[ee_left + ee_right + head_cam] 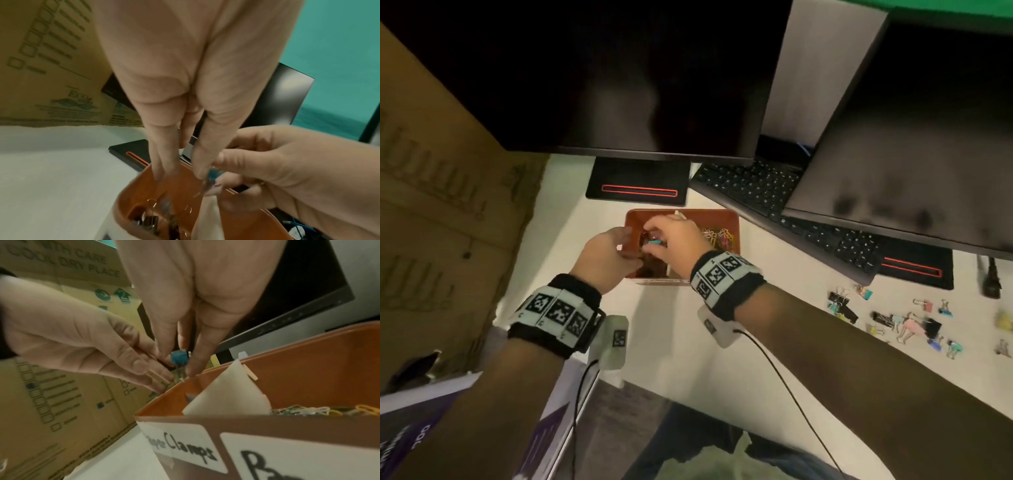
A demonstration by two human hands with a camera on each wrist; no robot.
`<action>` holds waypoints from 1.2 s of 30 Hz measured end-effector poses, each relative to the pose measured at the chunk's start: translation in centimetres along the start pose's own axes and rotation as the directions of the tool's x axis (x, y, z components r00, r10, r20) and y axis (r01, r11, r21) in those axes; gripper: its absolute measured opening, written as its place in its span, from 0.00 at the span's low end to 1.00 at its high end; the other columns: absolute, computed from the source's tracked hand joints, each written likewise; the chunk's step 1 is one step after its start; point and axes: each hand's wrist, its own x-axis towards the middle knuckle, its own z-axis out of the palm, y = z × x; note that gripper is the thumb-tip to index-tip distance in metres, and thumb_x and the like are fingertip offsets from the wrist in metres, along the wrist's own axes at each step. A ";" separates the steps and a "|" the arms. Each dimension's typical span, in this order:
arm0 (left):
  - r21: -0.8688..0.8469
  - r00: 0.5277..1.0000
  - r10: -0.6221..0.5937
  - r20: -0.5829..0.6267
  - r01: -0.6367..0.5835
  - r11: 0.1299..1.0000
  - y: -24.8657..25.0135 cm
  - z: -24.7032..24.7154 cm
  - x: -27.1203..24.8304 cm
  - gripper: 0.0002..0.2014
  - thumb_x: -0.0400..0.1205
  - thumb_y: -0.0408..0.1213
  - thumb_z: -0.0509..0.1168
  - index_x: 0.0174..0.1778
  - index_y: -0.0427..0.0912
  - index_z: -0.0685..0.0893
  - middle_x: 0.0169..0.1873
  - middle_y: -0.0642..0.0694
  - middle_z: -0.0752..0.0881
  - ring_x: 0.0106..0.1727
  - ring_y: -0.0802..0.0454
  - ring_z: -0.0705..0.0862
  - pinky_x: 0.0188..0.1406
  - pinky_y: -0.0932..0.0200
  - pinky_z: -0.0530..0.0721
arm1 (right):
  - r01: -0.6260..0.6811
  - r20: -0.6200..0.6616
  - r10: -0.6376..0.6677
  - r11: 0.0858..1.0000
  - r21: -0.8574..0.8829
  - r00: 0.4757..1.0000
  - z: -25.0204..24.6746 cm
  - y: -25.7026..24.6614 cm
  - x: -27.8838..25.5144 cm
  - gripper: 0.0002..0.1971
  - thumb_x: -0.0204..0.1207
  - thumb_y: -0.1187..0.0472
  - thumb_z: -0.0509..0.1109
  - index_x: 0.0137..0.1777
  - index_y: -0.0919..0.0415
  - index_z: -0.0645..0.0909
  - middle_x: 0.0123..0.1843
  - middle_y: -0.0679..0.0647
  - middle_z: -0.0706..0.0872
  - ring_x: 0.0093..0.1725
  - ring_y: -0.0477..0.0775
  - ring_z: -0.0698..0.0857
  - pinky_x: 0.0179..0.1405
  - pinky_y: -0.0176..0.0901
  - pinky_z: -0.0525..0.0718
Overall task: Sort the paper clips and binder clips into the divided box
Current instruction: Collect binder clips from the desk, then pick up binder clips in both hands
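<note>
The orange divided box (722, 214) stands mid-table, below a monitor. My right hand (674, 236) pinches a small blue binder clip (178, 358) between thumb and finger, just above the left compartment. My left hand (613, 250) reaches in beside it with straight fingers (164, 162), and its thumb tip touches the same blue binder clip (211, 175). Several binder clips (150, 217) lie in the left compartment, which is labelled "Clamps" (191, 449). A white divider (226, 391) separates them from coloured paper clips (308, 411) on the right. More loose binder clips (893, 318) lie scattered on the table at far right.
Two dark monitors overhang the table; a stand base (637, 188) sits just behind the box. A black keyboard (774, 195) lies behind and right of it. A tall cardboard carton (431, 188) walls the left side. Wrist-camera cables hang near the table's front edge.
</note>
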 end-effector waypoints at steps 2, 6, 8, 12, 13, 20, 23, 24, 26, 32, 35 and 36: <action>0.037 0.999 0.045 -0.014 -0.045 0.998 0.5 0.0 0.0 0.26 0.76 0.27 0.64 0.72 0.40 0.72 0.66 0.41 0.80 0.58 0.44 0.84 0.64 0.51 0.80 | -0.040 -0.006 0.041 0.996 0.079 0.999 0.3 0.1 0.3 0.21 0.76 0.53 0.69 0.67 0.54 0.74 0.63 0.56 0.82 0.62 0.57 0.82 0.64 0.57 0.81; -0.061 0.989 0.148 -0.006 -0.148 0.987 1.6 0.7 -0.6 0.22 0.78 0.25 0.62 0.68 0.43 0.75 0.61 0.43 0.83 0.56 0.44 0.84 0.60 0.51 0.82 | 0.022 -0.070 -0.014 0.994 0.107 0.997 -1.5 2.2 -2.2 0.15 0.78 0.56 0.66 0.64 0.54 0.76 0.62 0.53 0.82 0.55 0.49 0.85 0.56 0.40 0.84; -0.093 0.975 0.223 0.018 -0.220 0.971 2.8 1.7 -1.0 0.19 0.78 0.27 0.64 0.64 0.47 0.77 0.56 0.49 0.84 0.53 0.49 0.84 0.53 0.58 0.82 | 0.075 -0.128 -0.062 0.992 0.104 0.990 -2.8 4.6 -4.6 0.10 0.78 0.59 0.66 0.59 0.56 0.80 0.55 0.51 0.82 0.48 0.46 0.83 0.50 0.31 0.79; -0.132 0.923 0.355 0.147 -0.337 0.932 6.3 6.0 -1.7 0.17 0.78 0.31 0.66 0.61 0.49 0.79 0.52 0.54 0.83 0.49 0.58 0.83 0.46 0.66 0.81 | -0.033 -0.156 0.034 0.999 0.010 0.987 -5.3 11.3 -10.9 0.06 0.78 0.59 0.67 0.53 0.54 0.83 0.45 0.44 0.80 0.38 0.44 0.79 0.40 0.23 0.73; -0.136 0.903 0.389 0.183 -0.368 0.920 7.2 7.6 -1.8 0.17 0.77 0.31 0.67 0.61 0.49 0.79 0.53 0.54 0.83 0.48 0.59 0.83 0.44 0.69 0.79 | -0.083 -0.173 0.080 0.996 -0.013 0.982 -5.9 13.3 -12.7 0.05 0.77 0.59 0.68 0.50 0.53 0.83 0.44 0.44 0.80 0.36 0.45 0.80 0.39 0.26 0.75; -0.037 0.714 0.525 0.463 -0.577 0.816 12.4 19.3 -3.2 0.20 0.76 0.37 0.67 0.65 0.52 0.76 0.64 0.50 0.71 0.61 0.55 0.76 0.63 0.61 0.77 | -0.450 -0.239 0.409 0.880 -0.152 0.881 -9.9 23.1 -22.4 0.17 0.72 0.55 0.73 0.61 0.49 0.79 0.60 0.49 0.80 0.59 0.49 0.78 0.65 0.45 0.76; 0.036 0.691 0.465 0.554 -0.578 0.816 13.8 23.4 -3.3 0.26 0.76 0.38 0.68 0.70 0.55 0.71 0.72 0.50 0.63 0.72 0.50 0.67 0.74 0.54 0.69 | -0.502 -0.161 0.479 0.849 -0.164 0.863 -11.0 24.8 -23.3 0.25 0.72 0.52 0.73 0.69 0.48 0.73 0.67 0.50 0.76 0.65 0.52 0.76 0.69 0.49 0.75; 0.065 0.686 0.447 0.575 -0.583 0.810 14.2 24.5 -3.2 0.27 0.76 0.38 0.68 0.71 0.55 0.69 0.74 0.50 0.62 0.73 0.49 0.66 0.75 0.54 0.68 | -0.512 -0.134 0.495 0.843 -0.166 0.858 -11.2 25.3 -23.3 0.27 0.71 0.51 0.73 0.70 0.47 0.71 0.69 0.50 0.75 0.66 0.52 0.75 0.69 0.50 0.75; 0.118 0.687 0.421 0.592 -0.591 0.798 14.7 26.4 -2.8 0.29 0.75 0.38 0.68 0.72 0.54 0.68 0.75 0.49 0.61 0.74 0.48 0.64 0.75 0.53 0.67 | -0.518 -0.096 0.509 0.836 -0.182 0.855 -11.2 26.1 -23.1 0.29 0.72 0.50 0.72 0.72 0.47 0.69 0.72 0.50 0.72 0.68 0.53 0.75 0.69 0.51 0.75; 0.248 0.704 0.368 0.607 -0.608 0.754 15.1 29.7 -1.3 0.29 0.74 0.43 0.69 0.71 0.56 0.69 0.73 0.51 0.65 0.71 0.46 0.65 0.72 0.48 0.71 | -0.464 -0.073 0.460 0.853 -0.239 0.885 -10.9 27.1 -21.7 0.28 0.75 0.50 0.65 0.75 0.45 0.65 0.75 0.52 0.68 0.69 0.59 0.74 0.70 0.58 0.73; 0.225 0.713 0.395 0.579 -0.606 0.763 15.1 30.2 -1.2 0.26 0.73 0.40 0.71 0.67 0.55 0.74 0.69 0.52 0.68 0.66 0.48 0.68 0.68 0.52 0.72 | -0.452 -0.052 0.452 0.864 -0.223 0.890 -10.7 27.1 -21.6 0.27 0.75 0.51 0.65 0.75 0.48 0.67 0.73 0.54 0.68 0.69 0.59 0.71 0.70 0.54 0.73; 0.205 0.720 0.405 0.564 -0.597 0.776 15.0 30.2 -1.2 0.24 0.73 0.39 0.71 0.66 0.54 0.75 0.67 0.52 0.70 0.65 0.49 0.69 0.67 0.53 0.73 | -0.453 -0.042 0.455 0.865 -0.215 0.889 -10.7 27.1 -21.7 0.27 0.75 0.51 0.65 0.75 0.49 0.68 0.73 0.54 0.67 0.70 0.59 0.71 0.70 0.52 0.73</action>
